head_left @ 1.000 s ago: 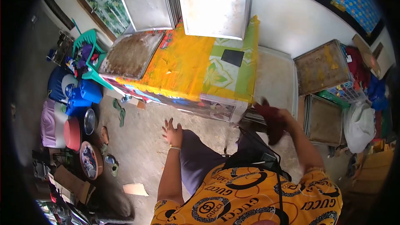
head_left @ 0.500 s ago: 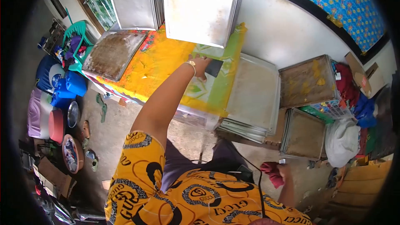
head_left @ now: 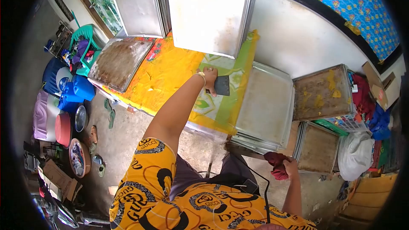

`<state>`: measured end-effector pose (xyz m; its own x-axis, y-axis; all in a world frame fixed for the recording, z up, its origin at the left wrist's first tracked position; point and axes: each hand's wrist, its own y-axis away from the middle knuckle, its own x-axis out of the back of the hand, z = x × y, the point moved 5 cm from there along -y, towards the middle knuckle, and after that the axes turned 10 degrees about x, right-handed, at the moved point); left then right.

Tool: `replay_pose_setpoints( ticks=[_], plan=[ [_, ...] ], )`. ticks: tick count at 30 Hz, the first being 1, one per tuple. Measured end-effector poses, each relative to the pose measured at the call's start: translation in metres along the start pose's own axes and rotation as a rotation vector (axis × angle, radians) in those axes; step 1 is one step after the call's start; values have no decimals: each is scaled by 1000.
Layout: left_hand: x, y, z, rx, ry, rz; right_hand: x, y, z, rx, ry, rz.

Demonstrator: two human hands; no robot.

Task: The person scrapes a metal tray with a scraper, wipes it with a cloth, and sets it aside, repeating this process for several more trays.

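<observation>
My left hand (head_left: 209, 80) reaches out over the table, fingers closed around a dark flat scraper (head_left: 222, 86). The scraper's blade points to the right, and its other end is hidden in my palm. Beneath it lies the yellow and green table cover (head_left: 170, 70), close to a white-faced upright panel (head_left: 206, 15). Lower down at the right, my right hand (head_left: 291, 167) grips a bunched dark red cloth (head_left: 276, 165), held off the table near the stacked trays.
A stained tray (head_left: 117, 63) rests on the table's left end. Stacked metal trays (head_left: 266, 106) stand right of the table, with brown-stained trays (head_left: 321, 96) beyond. Left on the floor are slippers (head_left: 111, 119), basins (head_left: 79, 157) and a green chair (head_left: 87, 44).
The view has shifted slightly. My left hand has come a little nearer me, and the scraper has turned slightly. My right hand has lifted the red cloth toward the stacked trays.
</observation>
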<state>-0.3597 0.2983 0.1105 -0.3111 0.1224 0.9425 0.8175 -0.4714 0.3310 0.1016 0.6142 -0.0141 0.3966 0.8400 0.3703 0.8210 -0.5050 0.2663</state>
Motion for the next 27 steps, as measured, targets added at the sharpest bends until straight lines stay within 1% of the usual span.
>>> replay_pose_setpoints(
  ticks=[4,6,7,8,10,11,12,13,14,15,17,18,19,20,21,22,24,25,27],
  plan=[
    [8,33,8,-61,30,123,-19,-10,-32,112,151,-13],
    [1,58,6,-100,40,194,-25,-21,-55,177,117,18],
    [4,77,0,-82,93,256,-29,-30,-70,211,100,29],
    [8,101,-8,-64,143,316,-32,-38,-94,251,-8,70],
    [11,154,-32,39,253,390,-44,-57,-139,319,-230,131],
    [9,181,-47,132,316,380,-52,-70,-160,349,-342,151],
    [2,206,-65,227,381,370,-62,-75,-194,423,-377,171],
    [-12,231,-86,271,441,405,-75,-77,-229,495,-412,188],
    [-30,258,-109,316,500,441,-94,-82,-255,553,-418,197],
    [-57,281,-135,349,625,506,-111,-89,-275,611,-426,206],
    [-126,328,-177,504,836,566,-155,-128,-280,685,-355,170],
    [-142,353,-180,602,1063,479,-183,-150,-277,787,-98,184],
    [-150,378,-178,710,1100,404,-210,-165,-278,879,162,197],
    [-167,401,-180,795,1074,398,-231,-169,-283,853,406,210],
    [-210,422,-192,835,1129,471,-254,-171,-289,818,651,220],
    [-210,441,-187,920,993,462,-276,-173,-293,772,898,225],
    [-248,469,-192,993,1092,406,-311,-195,-307,712,969,195],
    [-255,477,-190,1034,1128,363,-326,-202,-315,681,1006,181],
    [-258,485,-184,1067,1161,374,-368,-201,-335,670,1005,107]
  ],
)
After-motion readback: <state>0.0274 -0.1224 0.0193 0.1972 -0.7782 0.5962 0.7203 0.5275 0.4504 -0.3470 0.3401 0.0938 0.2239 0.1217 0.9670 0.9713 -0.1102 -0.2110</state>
